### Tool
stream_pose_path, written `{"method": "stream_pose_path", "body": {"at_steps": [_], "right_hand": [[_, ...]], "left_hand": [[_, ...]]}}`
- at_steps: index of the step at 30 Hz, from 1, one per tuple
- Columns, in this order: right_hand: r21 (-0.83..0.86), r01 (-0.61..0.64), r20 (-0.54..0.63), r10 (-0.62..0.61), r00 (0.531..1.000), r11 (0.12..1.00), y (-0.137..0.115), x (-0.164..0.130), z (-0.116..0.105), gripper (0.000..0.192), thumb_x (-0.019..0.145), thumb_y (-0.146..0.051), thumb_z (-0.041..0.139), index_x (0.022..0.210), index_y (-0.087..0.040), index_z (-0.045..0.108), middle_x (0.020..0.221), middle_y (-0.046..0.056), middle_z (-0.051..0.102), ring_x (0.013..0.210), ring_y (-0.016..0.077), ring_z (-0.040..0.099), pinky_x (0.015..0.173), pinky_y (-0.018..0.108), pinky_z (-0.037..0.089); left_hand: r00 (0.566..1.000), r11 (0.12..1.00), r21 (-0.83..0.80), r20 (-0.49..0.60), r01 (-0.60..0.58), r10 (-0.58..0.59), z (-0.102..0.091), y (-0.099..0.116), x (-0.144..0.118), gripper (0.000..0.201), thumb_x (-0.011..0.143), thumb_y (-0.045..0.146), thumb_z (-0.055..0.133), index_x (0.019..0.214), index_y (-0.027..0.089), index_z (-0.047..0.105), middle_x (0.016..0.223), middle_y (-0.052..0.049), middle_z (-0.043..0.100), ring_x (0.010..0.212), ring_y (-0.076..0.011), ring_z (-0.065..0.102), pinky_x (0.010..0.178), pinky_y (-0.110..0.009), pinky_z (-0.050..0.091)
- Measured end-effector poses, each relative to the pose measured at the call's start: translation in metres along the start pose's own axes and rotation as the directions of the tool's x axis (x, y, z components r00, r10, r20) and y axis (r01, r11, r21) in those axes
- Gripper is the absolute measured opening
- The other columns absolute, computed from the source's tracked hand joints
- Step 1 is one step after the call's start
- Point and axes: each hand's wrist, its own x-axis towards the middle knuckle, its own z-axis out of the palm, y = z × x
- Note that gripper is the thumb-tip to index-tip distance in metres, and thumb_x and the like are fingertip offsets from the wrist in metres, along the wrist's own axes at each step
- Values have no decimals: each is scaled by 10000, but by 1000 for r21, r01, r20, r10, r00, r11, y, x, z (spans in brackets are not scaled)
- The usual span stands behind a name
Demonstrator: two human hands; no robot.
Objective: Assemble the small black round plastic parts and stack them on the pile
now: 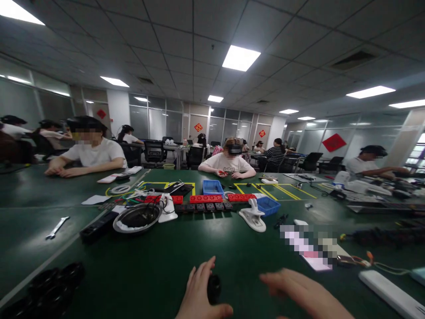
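Note:
Low in the middle, my left hand (pixel 198 293) curves round a small black rounded part (pixel 214 289). Its fingers point forward along the part's left side and the thumb lies in front of it. The part is partly covered by the hand, so its exact kind cannot be made out. Apart from it, to the right, my right hand (pixel 300 290) hovers over the green table (pixel 142 274). Its fingers are stretched out toward the left, slightly blurred, with nothing seen in them.
Black ring-like parts (pixel 55 290) lie at lower left, below a wrench (pixel 57 227). Farther ahead are a metal bowl (pixel 121 227), red socket strips (pixel 206 199), blue bins (pixel 212 187) and a white clip base (pixel 254 218). A co-worker (pixel 227 163) sits opposite.

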Motion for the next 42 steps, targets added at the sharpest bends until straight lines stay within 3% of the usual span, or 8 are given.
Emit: {"method": "stream_pose_path", "body": {"at_steps": [4,9,11,18,24,32,36,42], "right_hand": [[162,-100,-12,103,995,982,-30,71,46,416,729,-401,490,1091,-204,432,912,69,542,809,193,517,718,324,436],[237,52,-216,0,976,970,7,77,110,615,688,-575,403,1113,-132,359,957,114,498,822,217,496,712,332,419],[194,87,-179,-52,982,977,15,74,119,649,634,-605,455,1083,-143,377,971,118,495,831,232,497,711,333,419],[181,102,-119,-81,990,978,5,78,118,411,780,-403,358,1106,-153,344,1003,112,475,896,213,465,783,344,384],[90,8,-1,-8,1000,996,-18,86,113,263,697,-322,529,912,-178,481,888,50,513,809,190,454,724,323,373],[67,-45,-19,47,999,997,-25,89,115,184,658,-261,590,806,-180,515,793,26,520,754,176,447,676,312,355],[134,36,-8,-35,999,990,-22,86,110,176,716,-250,525,880,-188,521,848,35,531,798,176,449,720,319,349],[262,212,147,-256,955,941,-26,86,88,309,748,-124,391,1004,-246,515,976,-4,566,856,160,444,771,311,328]], "left_hand": [[998,996,70,36,53,-56,-6,10,-4,993,418,430,683,1266,142,255,1228,-124,366,1145,-302,290,976,-422,159],[998,985,170,65,10,-21,-12,4,9,749,475,405,665,1142,165,423,1063,-105,483,995,-272,426,885,-377,287],[998,980,195,65,-33,21,-16,0,12,600,514,392,646,1052,191,475,987,-70,505,920,-232,457,833,-340,325],[992,949,293,80,-119,100,-20,5,8,505,501,470,656,885,181,499,905,-41,495,837,-219,432,752,-318,324],[993,942,315,2,-116,122,-9,-5,9,276,621,380,583,780,170,499,789,-7,504,741,-173,437,665,-272,323],[981,925,328,31,-192,193,-10,-9,10,348,551,436,634,753,168,539,771,-3,518,729,-167,453,677,-269,324],[983,929,322,49,-181,175,-11,-12,12,383,567,488,614,776,171,567,770,-5,525,734,-169,456,673,-267,325],[954,919,268,158,-289,254,-16,-16,15,443,509,542,639,793,206,586,820,12,519,781,-165,443,686,-249,312]]}}
